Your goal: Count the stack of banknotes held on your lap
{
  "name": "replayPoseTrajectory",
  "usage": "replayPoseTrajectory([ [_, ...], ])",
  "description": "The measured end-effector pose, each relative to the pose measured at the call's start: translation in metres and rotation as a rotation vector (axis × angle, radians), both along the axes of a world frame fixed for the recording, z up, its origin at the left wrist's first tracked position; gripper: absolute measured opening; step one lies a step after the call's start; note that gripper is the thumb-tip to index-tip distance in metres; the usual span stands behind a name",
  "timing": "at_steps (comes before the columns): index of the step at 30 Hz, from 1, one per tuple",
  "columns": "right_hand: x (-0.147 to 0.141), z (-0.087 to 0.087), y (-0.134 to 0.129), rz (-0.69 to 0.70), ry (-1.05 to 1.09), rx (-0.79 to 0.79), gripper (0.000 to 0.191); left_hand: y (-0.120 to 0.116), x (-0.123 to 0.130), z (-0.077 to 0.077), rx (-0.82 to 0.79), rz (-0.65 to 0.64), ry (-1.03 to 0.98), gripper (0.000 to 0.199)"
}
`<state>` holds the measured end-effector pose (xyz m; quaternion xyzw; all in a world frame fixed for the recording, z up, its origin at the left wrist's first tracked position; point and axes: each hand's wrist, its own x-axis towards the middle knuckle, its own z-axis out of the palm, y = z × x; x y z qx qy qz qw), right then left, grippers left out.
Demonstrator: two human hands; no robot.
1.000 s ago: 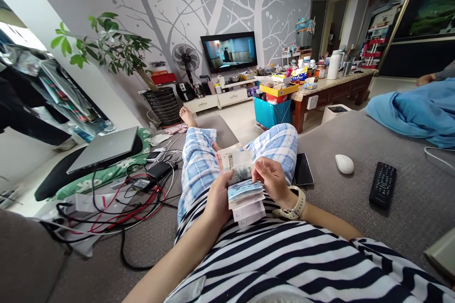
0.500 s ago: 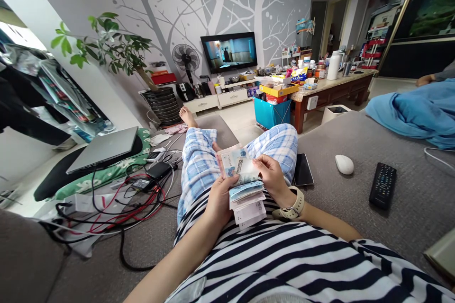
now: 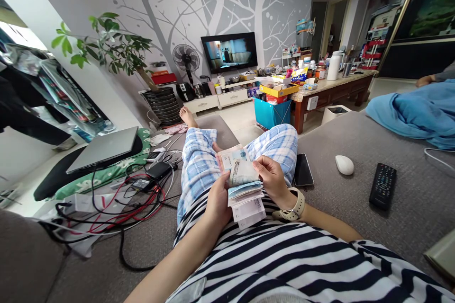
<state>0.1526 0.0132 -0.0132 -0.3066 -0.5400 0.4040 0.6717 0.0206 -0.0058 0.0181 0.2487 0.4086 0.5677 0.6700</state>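
Note:
A folded bundle of banknotes [image 3: 247, 198] is between my two hands, above my striped shirt. Its upper notes stand fanned in pinkish and bluish-white, while its lower ends, pale blue and lilac, hang towards me. My left hand [image 3: 218, 197] grips the bundle along its left side, thumb lying by the upper notes. From the right, my right hand [image 3: 273, 179] pinches the edge of a pale upper note [image 3: 243, 171] between thumb and fingers. A beige watch [image 3: 296, 203] is on my right wrist. The fingers behind the notes are hidden.
A phone [image 3: 304, 169], a white mouse [image 3: 344, 165] and a black remote control [image 3: 383, 185] lie on the grey sofa to the right. Tangled cables [image 3: 121, 208] and a closed laptop [image 3: 103, 150] are on the left. Beyond my knees stands a loaded table [image 3: 336, 84].
My left thumb has drawn back from the face of the upper notes towards their left edge. The pale upper note has shifted slightly; my right hand keeps its pinch.

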Motion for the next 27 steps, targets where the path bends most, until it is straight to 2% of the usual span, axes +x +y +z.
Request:
replayPoseTrajectory([
  [8, 0.0002, 0.0053, -0.0061, 0.033, -0.008, 0.02, 0.033, -0.0026, -0.0005, 0.0029, -0.025, 0.075, 0.124, 0.009],
  [27, 0.0005, 0.0033, -0.0039, 0.061, 0.014, 0.035, 0.033, -0.0032, 0.0009, 0.0082, 0.012, 0.066, 0.123, 0.006],
])
